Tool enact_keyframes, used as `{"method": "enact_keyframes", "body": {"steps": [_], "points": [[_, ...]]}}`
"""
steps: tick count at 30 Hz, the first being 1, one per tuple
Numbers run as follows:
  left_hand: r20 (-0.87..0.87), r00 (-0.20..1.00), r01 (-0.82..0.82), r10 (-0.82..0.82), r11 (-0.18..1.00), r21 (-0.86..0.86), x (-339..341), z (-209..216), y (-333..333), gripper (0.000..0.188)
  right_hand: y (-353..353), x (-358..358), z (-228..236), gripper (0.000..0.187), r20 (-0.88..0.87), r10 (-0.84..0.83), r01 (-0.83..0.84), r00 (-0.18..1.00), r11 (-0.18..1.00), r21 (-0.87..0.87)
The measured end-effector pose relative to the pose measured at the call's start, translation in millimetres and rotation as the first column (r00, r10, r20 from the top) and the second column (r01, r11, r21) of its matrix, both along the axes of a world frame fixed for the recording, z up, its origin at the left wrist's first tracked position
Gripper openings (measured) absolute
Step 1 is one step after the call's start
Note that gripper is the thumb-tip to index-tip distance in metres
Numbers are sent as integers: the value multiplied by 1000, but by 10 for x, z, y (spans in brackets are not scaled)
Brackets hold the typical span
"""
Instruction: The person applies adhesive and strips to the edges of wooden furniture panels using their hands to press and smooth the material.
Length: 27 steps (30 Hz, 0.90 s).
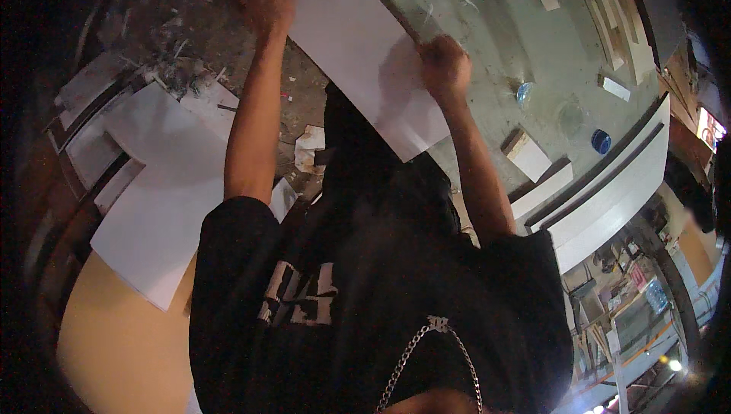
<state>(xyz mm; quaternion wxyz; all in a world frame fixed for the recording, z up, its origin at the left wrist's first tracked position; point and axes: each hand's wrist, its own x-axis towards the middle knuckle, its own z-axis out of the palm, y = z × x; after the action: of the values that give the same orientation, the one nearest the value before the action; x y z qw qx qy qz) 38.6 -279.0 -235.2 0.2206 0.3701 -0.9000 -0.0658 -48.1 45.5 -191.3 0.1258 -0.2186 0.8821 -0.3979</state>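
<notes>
A long white board [343, 41] lies slantwise in front of me, its near corner close to my dark clothing. My left hand [268, 1] is at its far left edge, fingers spread, the thumb apart over the white face. At the board's right edge my right hand [445, 68] is curled into a fist. What that fist holds, if anything, is hidden under the fingers. Beneath and right of the board spreads a greenish-grey work surface [495, 56].
On the surface lie a blue cap [601, 141], a clear round piece [524, 93], a small white block [528, 155] and long white strips [609, 208]. Left and lower, more white panels [167, 163] rest above a tan board [126, 330]. Scraps [186, 71] litter the dark floor.
</notes>
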Motion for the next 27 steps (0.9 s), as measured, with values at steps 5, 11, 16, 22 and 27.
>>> {"method": "enact_keyframes", "body": {"steps": [5, 11, 16, 22, 27], "points": [[-91, 996, 28, -27, 1000, 10, -113, -91, 10, 69, -363, -185, 72, 20, 8, -22, 21, 1000, 997, 68], [-77, 995, 62, -55, 993, 97, -160, 54, 99, 74, -335, -174, 48, 17, 57, -32, 28, 998, 997, 72], [-18, 999, -39, 39, 999, 21, 9, 40, 53, 62, 25, -24, 60, 15, 120, -4, -14, 993, 989, 148], [21, 999, -48, 50, 996, -78, -216, 377, 209, 63, -802, -367, 49, 21, -17, 39, -38, 999, 997, 63], [-2, 996, -84, 88, 953, -291, -101, 71, 40, 62, -771, -312, -58, 19, 94, 6, -11, 996, 998, 54]]}}
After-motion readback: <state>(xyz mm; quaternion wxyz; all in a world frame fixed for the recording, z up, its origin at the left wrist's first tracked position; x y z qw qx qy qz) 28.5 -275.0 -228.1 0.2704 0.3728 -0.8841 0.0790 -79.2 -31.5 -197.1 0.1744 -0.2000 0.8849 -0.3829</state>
